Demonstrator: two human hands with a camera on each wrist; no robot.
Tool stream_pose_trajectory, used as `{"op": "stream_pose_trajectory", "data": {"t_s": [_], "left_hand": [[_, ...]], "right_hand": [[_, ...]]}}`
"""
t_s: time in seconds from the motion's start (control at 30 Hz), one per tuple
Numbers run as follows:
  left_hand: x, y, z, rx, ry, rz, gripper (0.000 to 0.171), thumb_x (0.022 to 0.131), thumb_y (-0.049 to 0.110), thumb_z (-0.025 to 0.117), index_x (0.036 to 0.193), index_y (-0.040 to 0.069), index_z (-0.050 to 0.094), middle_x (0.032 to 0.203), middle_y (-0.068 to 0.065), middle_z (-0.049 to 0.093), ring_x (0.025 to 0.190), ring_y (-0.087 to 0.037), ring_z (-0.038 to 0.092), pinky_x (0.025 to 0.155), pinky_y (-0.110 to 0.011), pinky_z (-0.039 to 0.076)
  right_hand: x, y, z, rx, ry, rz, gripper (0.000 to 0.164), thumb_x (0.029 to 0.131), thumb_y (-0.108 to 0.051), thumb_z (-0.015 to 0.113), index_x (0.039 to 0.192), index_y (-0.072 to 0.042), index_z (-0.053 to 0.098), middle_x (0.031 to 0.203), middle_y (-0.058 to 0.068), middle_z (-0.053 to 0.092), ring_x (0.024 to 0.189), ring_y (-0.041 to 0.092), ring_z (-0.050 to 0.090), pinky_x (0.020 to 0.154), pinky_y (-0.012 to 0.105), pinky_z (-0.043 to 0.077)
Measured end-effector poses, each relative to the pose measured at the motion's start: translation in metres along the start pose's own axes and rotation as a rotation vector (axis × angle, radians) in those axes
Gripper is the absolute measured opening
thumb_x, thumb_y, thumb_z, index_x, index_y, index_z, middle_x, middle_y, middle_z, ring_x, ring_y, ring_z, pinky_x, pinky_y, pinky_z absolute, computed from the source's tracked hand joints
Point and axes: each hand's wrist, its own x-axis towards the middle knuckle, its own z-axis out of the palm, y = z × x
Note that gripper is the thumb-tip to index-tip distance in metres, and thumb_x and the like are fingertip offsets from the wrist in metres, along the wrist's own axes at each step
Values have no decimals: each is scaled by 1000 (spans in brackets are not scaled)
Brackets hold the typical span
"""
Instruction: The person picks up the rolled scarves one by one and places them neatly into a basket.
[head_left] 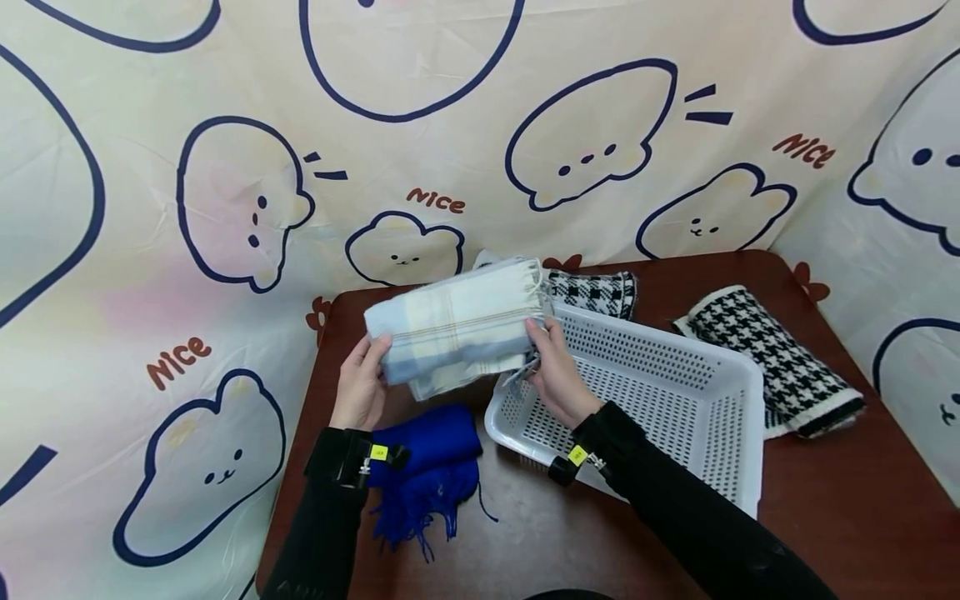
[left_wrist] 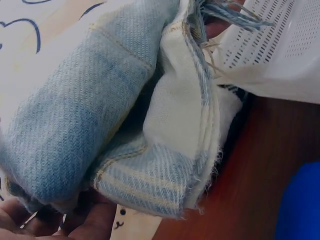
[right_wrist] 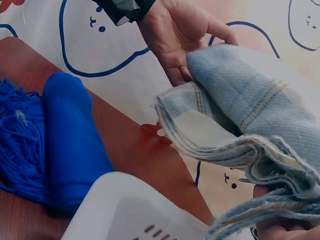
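Note:
A folded plaid scarf in cream and light blue is held up above the table's back left part. My left hand grips its left end, thumb on top and fingers beneath. At the fringed right end, my right hand holds the scarf with the thumb over the upper face. In the left wrist view the folded layers sag open under the rolled upper part. Light blue fringe hangs by the right hand in the right wrist view. Below the left wrist lies a folded blue scarf with its fringe toward me.
A white perforated basket stands right of centre, partly under my right arm. Behind it lies a black-and-white checked cloth. Another, a houndstooth cloth, lies folded to its right. A printed curtain closes off the table's back.

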Motion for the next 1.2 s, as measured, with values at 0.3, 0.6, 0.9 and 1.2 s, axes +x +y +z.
{"op": "stream_pose_trajectory", "data": {"t_s": [0.3, 0.6, 0.9, 1.2], "left_hand": [[9, 2, 28, 12, -96, -12, 45, 113, 24, 58, 155, 9, 51, 126, -3, 63, 110, -16, 64, 93, -29, 54], [18, 0, 50, 47, -159, -57, 48, 112, 24, 59, 158, 10, 50, 135, -11, 61, 114, -18, 65, 94, -29, 55], [26, -5, 71, 59, -204, -88, 50, 112, 23, 59, 159, 8, 49, 137, -12, 59, 118, -21, 61, 96, -34, 54], [34, -8, 91, 41, -247, -127, 47, 112, 21, 61, 156, 8, 52, 139, -12, 59, 122, -22, 59, 100, -39, 52]], "right_hand": [[-22, -7, -26, 15, 31, -39, 48, 117, -49, 35, 151, -23, 14, 173, 13, 18, 161, 27, 25, 127, 46, 30], [-42, -10, -49, 41, -21, -98, 68, 116, -56, 27, 168, -28, -6, 179, 8, -1, 166, 25, 4, 132, 50, 18], [-53, -16, -65, 33, -3, -109, 70, 115, -59, 23, 171, -35, -11, 180, 7, -4, 166, 27, 1, 133, 52, 13], [-60, -22, -86, 27, -27, -149, 63, 114, -60, 17, 170, -45, -8, 181, 5, -6, 166, 29, -3, 133, 55, 8]]}}
